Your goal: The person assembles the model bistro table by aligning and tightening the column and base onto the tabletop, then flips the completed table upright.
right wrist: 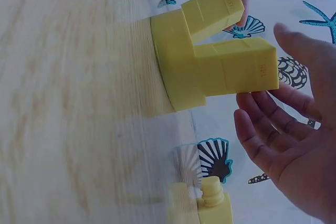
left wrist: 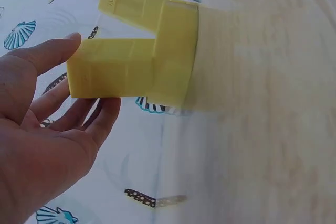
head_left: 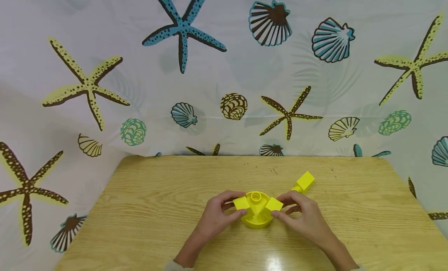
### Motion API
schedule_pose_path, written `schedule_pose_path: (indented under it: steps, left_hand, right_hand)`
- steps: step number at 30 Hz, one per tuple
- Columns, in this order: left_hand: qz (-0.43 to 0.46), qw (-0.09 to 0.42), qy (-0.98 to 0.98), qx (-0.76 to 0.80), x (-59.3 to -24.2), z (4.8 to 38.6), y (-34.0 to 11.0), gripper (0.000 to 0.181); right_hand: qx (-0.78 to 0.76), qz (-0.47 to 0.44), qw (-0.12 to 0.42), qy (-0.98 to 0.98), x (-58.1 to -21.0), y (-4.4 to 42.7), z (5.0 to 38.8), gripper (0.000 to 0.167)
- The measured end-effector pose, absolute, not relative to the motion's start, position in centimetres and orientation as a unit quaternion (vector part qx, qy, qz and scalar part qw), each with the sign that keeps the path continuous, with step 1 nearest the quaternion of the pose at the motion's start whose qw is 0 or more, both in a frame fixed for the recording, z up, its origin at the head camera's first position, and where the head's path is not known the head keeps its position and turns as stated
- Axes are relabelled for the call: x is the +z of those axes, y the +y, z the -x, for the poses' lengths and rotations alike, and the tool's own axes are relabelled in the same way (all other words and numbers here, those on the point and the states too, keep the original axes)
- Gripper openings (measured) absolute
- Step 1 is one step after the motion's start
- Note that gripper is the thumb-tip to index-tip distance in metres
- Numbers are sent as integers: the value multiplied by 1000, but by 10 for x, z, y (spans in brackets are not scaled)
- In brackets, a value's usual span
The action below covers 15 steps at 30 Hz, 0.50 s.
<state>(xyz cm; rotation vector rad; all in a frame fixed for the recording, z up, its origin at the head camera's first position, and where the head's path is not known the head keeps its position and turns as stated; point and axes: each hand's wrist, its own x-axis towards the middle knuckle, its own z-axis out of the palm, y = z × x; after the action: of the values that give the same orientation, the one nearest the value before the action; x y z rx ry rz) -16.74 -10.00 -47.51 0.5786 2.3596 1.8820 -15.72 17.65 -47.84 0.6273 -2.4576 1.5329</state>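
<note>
A round yellow base (head_left: 257,225) rests on the table with two square-ended yellow blocks upright in it and a round socket at its back. My left hand (head_left: 217,216) holds the left block (head_left: 241,203), (left wrist: 113,69) near its top between thumb and fingers. Around the right block (head_left: 274,204), (right wrist: 239,69) is my right hand (head_left: 306,218), its fingertips on one side and its thumb by the top corner. Beyond the right hand lies another yellow block (head_left: 306,181) with a threaded end (right wrist: 212,190), apart from the base.
The wooden table (head_left: 157,216) reaches back to a white cloth (head_left: 210,84) printed with starfish and shells. More of the cloth hangs at both sides. Bare wood shows left of the base and along the right side.
</note>
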Motion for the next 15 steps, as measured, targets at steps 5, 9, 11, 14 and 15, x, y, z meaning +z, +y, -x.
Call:
schedule_pose_path:
  steps: [5,9,11,14,15]
  left_hand:
    - [-207,-28,825,525,-459,160,-91,42]
    - [-216,-63,848,481,-448,154,-80,39]
    - [-222,-71,850,472,-445,151,-74,39]
    - [-236,-78,853,459,-442,146,-64,39]
    - [-240,-78,854,455,-442,145,-61,38]
  right_hand:
    - [520,-199,101,-824,-476,183,158,19]
    - [506,-185,130,-832,-474,194,161,16]
    - [497,-177,139,-838,-473,200,163,16]
    - [479,-162,160,-848,-473,209,168,17]
    - [474,-157,168,-850,-473,212,171,18]
